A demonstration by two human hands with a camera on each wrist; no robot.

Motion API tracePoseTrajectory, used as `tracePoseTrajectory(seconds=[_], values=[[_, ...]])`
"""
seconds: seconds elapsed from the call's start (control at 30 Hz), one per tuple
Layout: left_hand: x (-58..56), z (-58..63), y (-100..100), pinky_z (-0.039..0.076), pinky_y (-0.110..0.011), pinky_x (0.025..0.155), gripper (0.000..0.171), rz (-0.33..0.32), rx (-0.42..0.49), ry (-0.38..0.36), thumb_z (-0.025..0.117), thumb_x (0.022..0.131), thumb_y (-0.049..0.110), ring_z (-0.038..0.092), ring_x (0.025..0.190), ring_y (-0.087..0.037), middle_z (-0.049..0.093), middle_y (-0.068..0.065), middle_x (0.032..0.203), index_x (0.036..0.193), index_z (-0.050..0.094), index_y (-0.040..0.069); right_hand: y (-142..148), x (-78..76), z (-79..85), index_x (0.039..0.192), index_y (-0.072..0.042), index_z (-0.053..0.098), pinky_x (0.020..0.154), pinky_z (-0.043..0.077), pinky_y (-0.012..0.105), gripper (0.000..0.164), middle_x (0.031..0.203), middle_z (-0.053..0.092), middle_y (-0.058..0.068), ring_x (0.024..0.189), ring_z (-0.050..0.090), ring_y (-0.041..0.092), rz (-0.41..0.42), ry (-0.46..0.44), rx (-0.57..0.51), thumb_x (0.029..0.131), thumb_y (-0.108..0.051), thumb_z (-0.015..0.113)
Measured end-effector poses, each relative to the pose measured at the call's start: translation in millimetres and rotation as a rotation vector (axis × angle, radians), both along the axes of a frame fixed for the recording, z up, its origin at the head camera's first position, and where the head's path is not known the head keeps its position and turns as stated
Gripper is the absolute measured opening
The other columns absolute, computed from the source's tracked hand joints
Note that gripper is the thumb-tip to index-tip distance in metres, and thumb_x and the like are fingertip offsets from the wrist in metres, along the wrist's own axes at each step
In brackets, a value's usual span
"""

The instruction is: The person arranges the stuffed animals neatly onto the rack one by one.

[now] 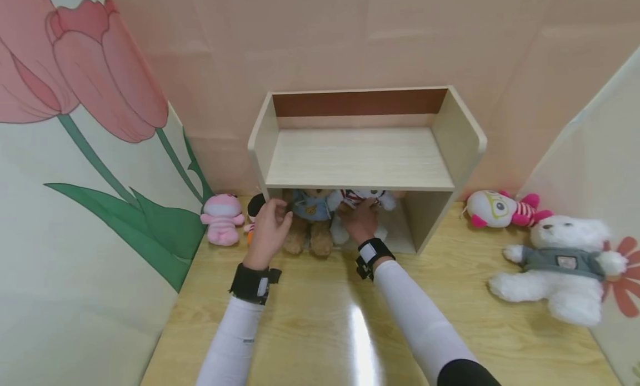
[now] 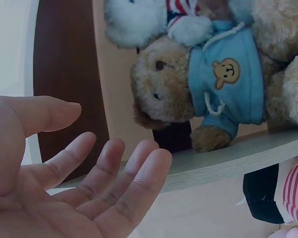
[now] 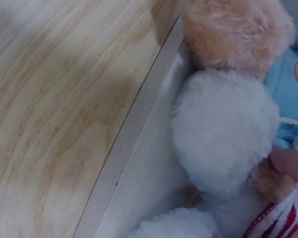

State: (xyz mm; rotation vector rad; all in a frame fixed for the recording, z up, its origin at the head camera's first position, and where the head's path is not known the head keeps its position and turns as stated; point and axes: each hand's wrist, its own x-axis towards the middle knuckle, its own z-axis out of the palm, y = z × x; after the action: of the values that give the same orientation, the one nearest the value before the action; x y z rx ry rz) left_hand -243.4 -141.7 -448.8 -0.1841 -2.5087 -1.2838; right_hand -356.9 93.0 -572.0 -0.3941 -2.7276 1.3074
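Note:
My right hand (image 1: 361,222) reaches into the lower compartment of a small pale wooden shelf (image 1: 360,158). It grips the front of a white plush toy (image 3: 223,129) in a red-and-white striped top, with the thumb against a small brown furry part. Beside that toy, a brown teddy bear (image 2: 161,74) in a light blue hoodie sits upright in the same compartment. My left hand (image 1: 270,230) is by the shelf's left side panel, holding nothing; its fingers (image 2: 139,183) are loosely bent and apart from the bear. The upper board hides part of both toys' heads in the head view.
Left of the shelf stand a pink plush doll (image 1: 222,219) and a black-topped striped toy (image 2: 263,191). On the right lie a pink-and-white plush toy (image 1: 500,208) and a white teddy (image 1: 565,264) in a grey top. Printed walls enclose the wooden tabletop (image 1: 310,319).

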Motion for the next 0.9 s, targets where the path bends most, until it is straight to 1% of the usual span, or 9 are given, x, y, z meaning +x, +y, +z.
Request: tracePoseTrajectory(seconds=[0.17, 0.33, 0.43, 0.57, 0.67, 0.77, 0.9], values=[[-2.5, 4.0, 1.8, 0.055, -0.044, 0.084, 0.024, -0.016, 0.01, -0.02, 0.062, 0.098, 0.012, 0.065, 0.093, -0.032, 0.061, -0.024, 0.11, 0.119, 0.059, 0.001, 6.1, 1.2, 3.5, 0.155, 0.001, 0.001, 0.106, 0.035, 0.065, 0.112, 0.15, 0.024, 0.039, 0.136, 0.031, 0.056, 0.017, -0.012, -0.048, 0.085, -0.05, 0.073], [-0.8, 5.0, 1.7, 0.055, -0.044, 0.081, 0.024, -0.02, 0.014, -0.039, 0.062, 0.097, 0.012, 0.066, 0.091, -0.031, 0.063, -0.024, 0.109, 0.119, 0.06, 0.001, 4.6, 3.4, 4.2, 0.157, -0.001, -0.001, 0.105, 0.036, 0.064, 0.111, 0.152, 0.023, 0.037, 0.137, 0.03, 0.055, 0.026, -0.022, -0.089, 0.088, -0.052, 0.07], [-0.6, 5.1, 1.6, 0.056, -0.043, 0.08, 0.025, -0.025, 0.009, -0.045, 0.062, 0.097, 0.013, 0.067, 0.09, -0.031, 0.063, -0.022, 0.108, 0.119, 0.06, 0.002, 3.6, 4.5, 5.4, 0.156, -0.001, 0.0, 0.103, 0.038, 0.063, 0.109, 0.151, 0.026, 0.037, 0.136, 0.033, 0.055, 0.024, -0.005, -0.117, 0.088, -0.051, 0.07], [-0.2, 5.6, 1.7, 0.056, -0.043, 0.08, 0.025, -0.022, 0.009, -0.046, 0.062, 0.098, 0.013, 0.067, 0.091, -0.03, 0.063, -0.023, 0.109, 0.12, 0.059, 0.002, 4.4, 5.9, 7.6, 0.154, 0.0, 0.007, 0.098, 0.044, 0.06, 0.103, 0.146, 0.033, 0.036, 0.13, 0.041, 0.052, 0.038, 0.019, -0.122, 0.09, -0.049, 0.069], [2.0, 6.3, 1.3, 0.055, -0.044, 0.08, 0.025, -0.013, 0.026, -0.044, 0.062, 0.097, 0.012, 0.067, 0.091, -0.031, 0.062, -0.024, 0.112, 0.12, 0.06, 0.002, 4.9, 7.5, 8.7, 0.153, 0.004, 0.012, 0.095, 0.047, 0.059, 0.099, 0.142, 0.037, 0.037, 0.126, 0.046, 0.05, 0.055, 0.038, -0.115, 0.09, -0.047, 0.069], [4.0, 7.3, 1.5, 0.055, -0.044, 0.08, 0.027, 0.012, 0.035, -0.032, 0.062, 0.097, 0.012, 0.066, 0.091, -0.032, 0.059, -0.023, 0.115, 0.122, 0.059, 0.002, 5.2, 8.6, 10.3, 0.152, 0.005, 0.014, 0.092, 0.049, 0.058, 0.097, 0.141, 0.039, 0.037, 0.123, 0.049, 0.05, 0.071, 0.05, -0.115, 0.091, -0.047, 0.069], [5.2, 8.5, 3.1, 0.055, -0.043, 0.078, 0.028, 0.049, 0.031, -0.01, 0.061, 0.098, 0.014, 0.067, 0.092, -0.031, 0.055, -0.021, 0.118, 0.123, 0.058, 0.002, 6.7, 9.0, 10.9, 0.152, 0.006, 0.014, 0.09, 0.051, 0.056, 0.095, 0.14, 0.041, 0.036, 0.12, 0.052, 0.048, 0.082, 0.046, -0.112, 0.093, -0.046, 0.068]])
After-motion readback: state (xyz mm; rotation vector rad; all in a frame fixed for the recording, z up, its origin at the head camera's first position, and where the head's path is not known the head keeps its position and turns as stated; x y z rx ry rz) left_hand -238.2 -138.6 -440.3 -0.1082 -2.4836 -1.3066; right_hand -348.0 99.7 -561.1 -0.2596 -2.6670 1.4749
